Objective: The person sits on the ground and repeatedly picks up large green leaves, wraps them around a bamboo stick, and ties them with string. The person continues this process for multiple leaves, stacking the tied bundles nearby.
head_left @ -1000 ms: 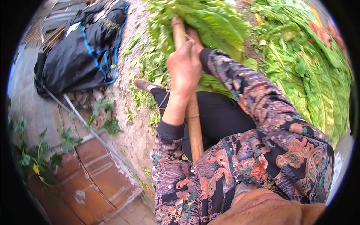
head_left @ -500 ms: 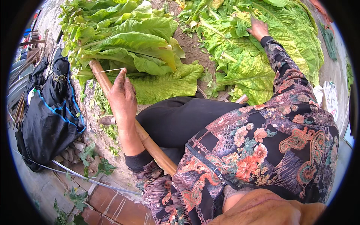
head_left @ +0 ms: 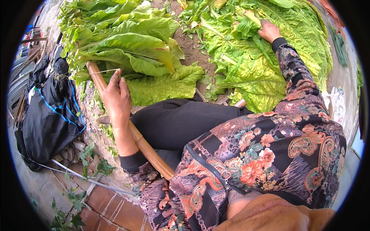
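My left hand (head_left: 117, 99) is closed, pinching a thin pale string (head_left: 100, 72) between thumb and forefinger. The string runs taut to the upper end of a bamboo pole (head_left: 143, 144), which slants past my left wrist toward my lap. Beyond that hand lies a thick bundle of big green leaves (head_left: 131, 46) with their stalks to the left. My right hand (head_left: 269, 30) reaches out to a second heap of broad yellow-green leaves (head_left: 254, 73). Its fingers are closed around a leaf (head_left: 246, 27) by the thick pale stalk; the fingertips are partly hidden.
On the left sits a black bag with blue trim (head_left: 54, 119). Red-brown bricks (head_left: 115, 208) and a small vine (head_left: 75, 198) are at the lower left. Bare soil (head_left: 194, 44) separates the two leaf heaps. At the right edge lie a dark green cloth (head_left: 339, 44) and a white bag (head_left: 337, 104).
My right hand has moved down slightly and its fingers have closed on a leaf. The left hand, string and pole have shifted a little to the left in view.
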`<move>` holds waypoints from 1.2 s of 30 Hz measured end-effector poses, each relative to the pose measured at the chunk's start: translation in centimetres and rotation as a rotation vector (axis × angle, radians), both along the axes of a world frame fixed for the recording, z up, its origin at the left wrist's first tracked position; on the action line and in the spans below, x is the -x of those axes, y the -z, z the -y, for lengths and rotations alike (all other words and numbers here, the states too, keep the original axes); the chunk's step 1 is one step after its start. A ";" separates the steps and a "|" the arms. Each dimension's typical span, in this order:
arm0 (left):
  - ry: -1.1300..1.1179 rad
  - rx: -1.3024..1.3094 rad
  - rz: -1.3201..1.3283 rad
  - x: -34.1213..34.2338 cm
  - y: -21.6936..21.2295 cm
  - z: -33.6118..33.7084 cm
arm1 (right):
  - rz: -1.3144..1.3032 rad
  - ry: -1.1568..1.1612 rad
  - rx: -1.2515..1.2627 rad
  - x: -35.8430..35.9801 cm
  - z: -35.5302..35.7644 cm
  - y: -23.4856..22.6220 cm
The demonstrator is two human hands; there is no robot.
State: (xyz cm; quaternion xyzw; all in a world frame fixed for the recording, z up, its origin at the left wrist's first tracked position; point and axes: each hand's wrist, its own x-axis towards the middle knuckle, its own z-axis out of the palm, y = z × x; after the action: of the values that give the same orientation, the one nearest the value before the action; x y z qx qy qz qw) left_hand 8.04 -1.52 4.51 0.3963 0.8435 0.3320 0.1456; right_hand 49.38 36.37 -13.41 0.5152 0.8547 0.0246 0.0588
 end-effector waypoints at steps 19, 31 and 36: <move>-0.012 -0.078 0.176 -0.2 -0.3 -0.6 | -0.811 -0.292 -0.002 5.4 5.2 -14.2; 0.244 -0.624 0.306 0.3 1.1 -1.5 | -1.314 -0.756 1.249 30.8 19.8 -17.6; 0.186 -0.116 -0.166 0.7 1.3 -1.8 | -1.548 -0.495 1.169 29.2 10.8 -16.4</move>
State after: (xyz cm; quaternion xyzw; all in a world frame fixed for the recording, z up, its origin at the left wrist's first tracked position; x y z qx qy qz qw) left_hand 7.31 0.25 3.17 0.5067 0.7916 0.3315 0.0821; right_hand 20.20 25.61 3.00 0.0872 0.6187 -0.7301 -0.2766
